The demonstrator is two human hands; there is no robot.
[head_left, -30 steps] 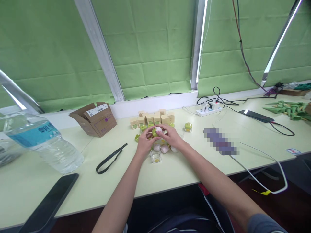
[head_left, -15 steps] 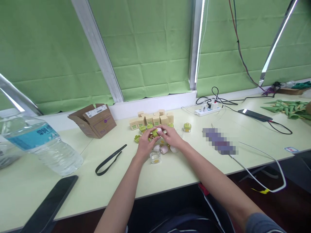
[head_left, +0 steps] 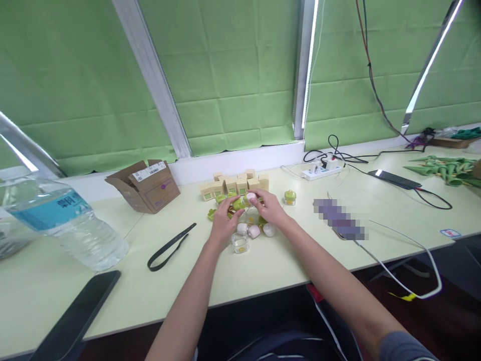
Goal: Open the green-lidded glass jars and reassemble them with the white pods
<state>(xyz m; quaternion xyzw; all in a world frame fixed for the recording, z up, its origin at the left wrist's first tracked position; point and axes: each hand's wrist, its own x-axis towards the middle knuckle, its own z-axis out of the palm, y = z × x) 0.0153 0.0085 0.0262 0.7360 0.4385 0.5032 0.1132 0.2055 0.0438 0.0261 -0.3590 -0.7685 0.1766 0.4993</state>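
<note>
My left hand (head_left: 222, 224) pinches a small green cap (head_left: 238, 203) above a cluster of little parts on the table (head_left: 263, 265). My right hand (head_left: 269, 206) pinches a small white piece (head_left: 251, 197) right beside that cap. Under the hands lie white caps (head_left: 254, 231), a clear little jar (head_left: 240, 242) with something yellow inside, and more green lids (head_left: 212, 214). A row of small tan boxes (head_left: 233, 184) stands just behind. One closed green-lidded jar (head_left: 289, 196) sits to the right.
An open cardboard box (head_left: 145, 185) is at the back left, a black strap (head_left: 171, 246) in front of it. A water bottle (head_left: 62, 220) and a dark phone (head_left: 73, 321) lie at left. A power strip (head_left: 321, 171), cables, another phone (head_left: 394, 179) and green cones (head_left: 447, 168) are at right.
The two hands have drawn slightly apart; the white piece has gone up and right with my right hand, while the green cap stays in my left. A clear jar shows between them.
</note>
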